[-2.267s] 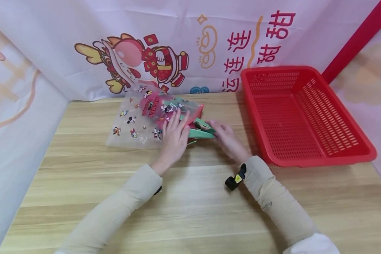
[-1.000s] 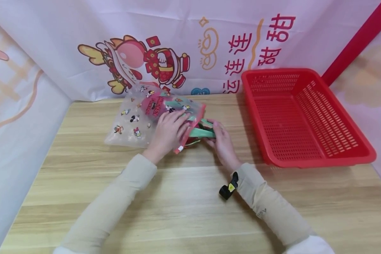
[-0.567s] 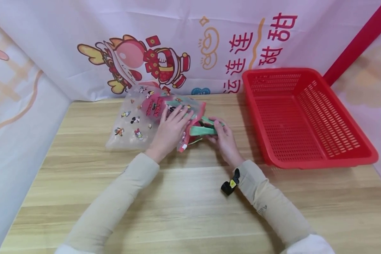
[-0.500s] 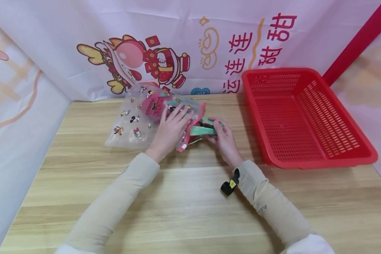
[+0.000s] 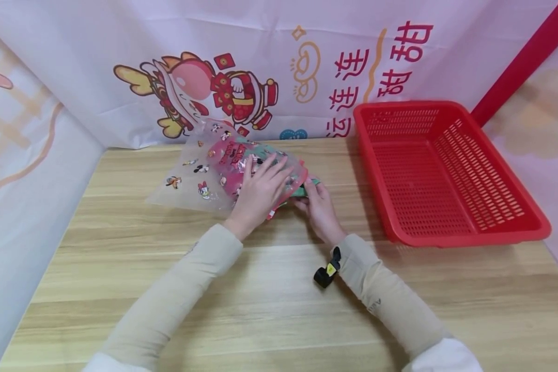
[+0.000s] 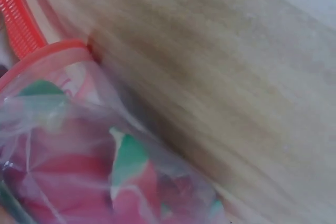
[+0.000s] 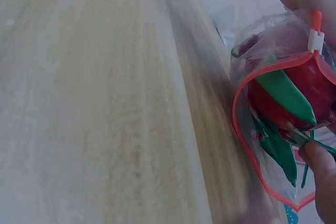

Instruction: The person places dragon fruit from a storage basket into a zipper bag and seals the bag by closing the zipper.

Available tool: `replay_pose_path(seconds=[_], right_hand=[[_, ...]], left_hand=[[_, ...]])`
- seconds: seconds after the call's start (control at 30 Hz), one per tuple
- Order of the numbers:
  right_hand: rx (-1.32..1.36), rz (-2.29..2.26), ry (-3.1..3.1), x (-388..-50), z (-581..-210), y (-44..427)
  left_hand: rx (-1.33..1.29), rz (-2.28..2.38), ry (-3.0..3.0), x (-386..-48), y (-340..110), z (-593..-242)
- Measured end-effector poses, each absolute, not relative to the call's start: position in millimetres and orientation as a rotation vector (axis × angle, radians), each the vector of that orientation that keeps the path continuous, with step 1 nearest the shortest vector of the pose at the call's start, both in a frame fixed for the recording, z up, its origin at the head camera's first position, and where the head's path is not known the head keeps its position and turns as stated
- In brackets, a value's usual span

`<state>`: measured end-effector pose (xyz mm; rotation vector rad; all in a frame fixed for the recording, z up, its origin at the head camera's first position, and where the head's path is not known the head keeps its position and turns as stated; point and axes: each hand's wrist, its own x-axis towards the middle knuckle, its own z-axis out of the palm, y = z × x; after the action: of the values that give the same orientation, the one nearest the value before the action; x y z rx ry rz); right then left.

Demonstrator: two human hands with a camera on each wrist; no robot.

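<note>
sleeves [image 5: 181, 299]: beige, white higher up, both coming in from the near edge
black gadget [image 5: 324, 276]: small thing with a yellow patch, sits at the right cuff
surface [image 5: 279, 310]: pale streaky wood look, carries pretty much everything here
left hand [image 5: 257, 199]: laid over the bag near its mouth, fingers stretched out and a bit spread, not wrapped round anything that I can see
right hand [image 5: 322, 211]: right at the bag's mouth, thumb and fingers nearly together, pinching a green leaf [image 7: 283, 94] or one of its neighbours, can't tell exactly which
bag [image 5: 214, 178]: see-through plastic with cartoon prints, on its side, mouth towards the right hand, red trim [image 7: 236, 114] round the opening and a white slider [image 7: 315, 41] on it
fruit [image 7: 316, 83]: red thing with green leaves, inside the bag just behind the opening
basket [image 5: 383, 201]: red plastic with slots, off to the right, apart from the bag
cloth [image 5: 283, 62]: white backdrop behind it all, cartoon figure plus red characters, bag's far corner overlaps it in the head view
</note>
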<state>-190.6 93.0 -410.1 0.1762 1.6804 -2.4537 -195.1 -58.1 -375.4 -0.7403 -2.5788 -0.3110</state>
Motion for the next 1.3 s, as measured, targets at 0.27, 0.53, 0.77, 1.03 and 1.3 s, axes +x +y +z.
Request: replay_pose_path(seconds=[0.27,0.53,0.77,1.03,1.3], right_hand=[[0.095,-2.396,1.808,-193.6,-411.8,104.9],[0.158,-2.376,1.829,-198.5,-411.4,119.9],[0.207,-2.414,1.786,-199.7,-413.7,120.4],[0.269,-2.433,1.699,-201.3,-415.0,117.2],[0.196,-2.417,1.729,-196.9,-416.1,111.3]], left_hand=[[-0.737,-0.39,-2.877,-197.1,-75.1,-354.9],[-0.719,-0.372,-3.05,-204.3,-101.6,-352.1],[-0.673,-0.403,-3.047,-208.4,-103.0,-363.9],[-0.659,-0.441,-2.996,-205.9,-101.3,-373.8],[-0.618,-0.422,-3.018,-205.0,-100.5,-377.0]])
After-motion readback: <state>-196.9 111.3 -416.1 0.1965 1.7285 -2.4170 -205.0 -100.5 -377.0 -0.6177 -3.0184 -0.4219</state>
